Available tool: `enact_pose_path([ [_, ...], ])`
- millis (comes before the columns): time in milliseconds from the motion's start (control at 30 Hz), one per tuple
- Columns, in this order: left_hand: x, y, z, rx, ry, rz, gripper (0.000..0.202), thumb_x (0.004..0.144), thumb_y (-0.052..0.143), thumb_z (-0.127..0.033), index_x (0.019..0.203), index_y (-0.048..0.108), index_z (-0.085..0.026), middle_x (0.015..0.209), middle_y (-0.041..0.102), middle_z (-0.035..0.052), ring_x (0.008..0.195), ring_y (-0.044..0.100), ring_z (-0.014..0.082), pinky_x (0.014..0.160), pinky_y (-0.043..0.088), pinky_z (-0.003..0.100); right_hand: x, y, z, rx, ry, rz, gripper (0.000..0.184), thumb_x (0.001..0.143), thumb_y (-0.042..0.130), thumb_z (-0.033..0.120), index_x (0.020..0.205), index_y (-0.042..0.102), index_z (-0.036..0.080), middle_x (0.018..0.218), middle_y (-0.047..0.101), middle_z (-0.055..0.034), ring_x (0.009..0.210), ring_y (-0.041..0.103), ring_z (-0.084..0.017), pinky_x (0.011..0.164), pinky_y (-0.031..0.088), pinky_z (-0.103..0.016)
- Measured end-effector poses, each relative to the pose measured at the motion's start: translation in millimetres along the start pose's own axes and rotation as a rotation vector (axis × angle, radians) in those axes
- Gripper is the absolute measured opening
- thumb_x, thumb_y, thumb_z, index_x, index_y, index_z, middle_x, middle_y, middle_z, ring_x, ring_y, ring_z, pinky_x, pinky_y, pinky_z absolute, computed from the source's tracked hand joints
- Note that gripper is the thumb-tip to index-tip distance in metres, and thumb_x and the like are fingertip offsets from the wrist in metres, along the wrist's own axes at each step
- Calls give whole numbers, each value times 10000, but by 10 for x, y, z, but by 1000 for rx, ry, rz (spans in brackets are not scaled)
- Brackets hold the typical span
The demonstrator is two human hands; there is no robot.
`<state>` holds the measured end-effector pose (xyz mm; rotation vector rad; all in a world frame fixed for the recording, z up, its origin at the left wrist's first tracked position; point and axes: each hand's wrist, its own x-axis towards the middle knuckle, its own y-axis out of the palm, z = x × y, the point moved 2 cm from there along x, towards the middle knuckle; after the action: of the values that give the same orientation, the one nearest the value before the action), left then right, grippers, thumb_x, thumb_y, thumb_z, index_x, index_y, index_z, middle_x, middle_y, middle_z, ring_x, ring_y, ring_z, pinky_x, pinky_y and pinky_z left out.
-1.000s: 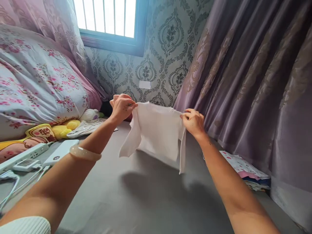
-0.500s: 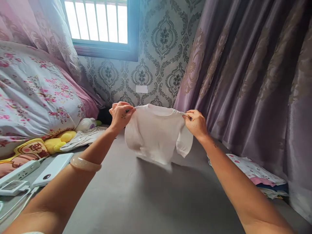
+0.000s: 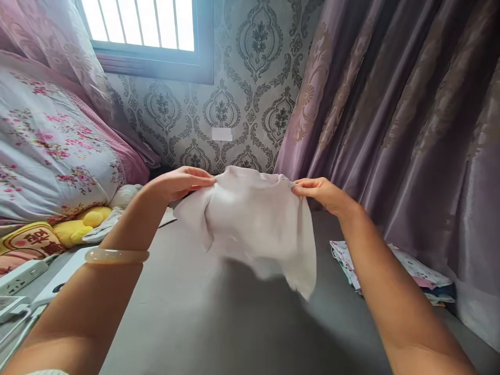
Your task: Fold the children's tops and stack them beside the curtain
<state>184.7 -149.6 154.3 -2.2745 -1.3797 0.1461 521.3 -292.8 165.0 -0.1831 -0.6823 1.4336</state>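
Note:
A small pale shirt (image 3: 250,219) with buttons along one shoulder hangs in the air between my hands, over the grey bed sheet (image 3: 187,323). My left hand (image 3: 187,181) pinches it at the left shoulder. The shoulder by the buttons is pinched between the thumb and fingers of my right hand (image 3: 318,191). Both sleeves dangle, and the lower hem is blurred and lifted off the sheet. A pale bangle (image 3: 117,256) circles my left forearm.
Folded clothes (image 3: 417,268) lie at the right by the purple curtain (image 3: 390,130). On the left are a flowered quilt (image 3: 50,140), a yellow plush toy (image 3: 78,226), a power strip (image 3: 23,276) with cables and a white box-like device (image 3: 64,273). A patterned wall (image 3: 258,94) stands behind.
The shirt has swung, its hem billowing and its right sleeve now hanging lower. My wrists have turned and both hands have moved slightly apart. The camera view has tilted a little downward.

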Motion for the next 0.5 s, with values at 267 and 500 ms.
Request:
enact_pose_path([
  [267, 79, 117, 26, 49, 268, 73, 311, 591, 787, -527, 699, 761, -237, 766, 716, 87, 797, 667, 276, 689, 543, 412, 34, 98, -6, -9, -19, 51, 365, 648, 764, 550, 654, 739, 186, 842, 703, -40, 826, 643, -220, 742, 499, -333],
  [500, 32, 74, -15, -70, 311, 40, 347, 644, 763, -545, 768, 770, -221, 837, 726, 123, 811, 671, 283, 691, 535, 428, -25, -15, -39, 89, -33, 84, 463, 644, 734, 649, 738, 757, 196, 935, 719, -57, 933, 630, -239, 855, 476, -377],
])
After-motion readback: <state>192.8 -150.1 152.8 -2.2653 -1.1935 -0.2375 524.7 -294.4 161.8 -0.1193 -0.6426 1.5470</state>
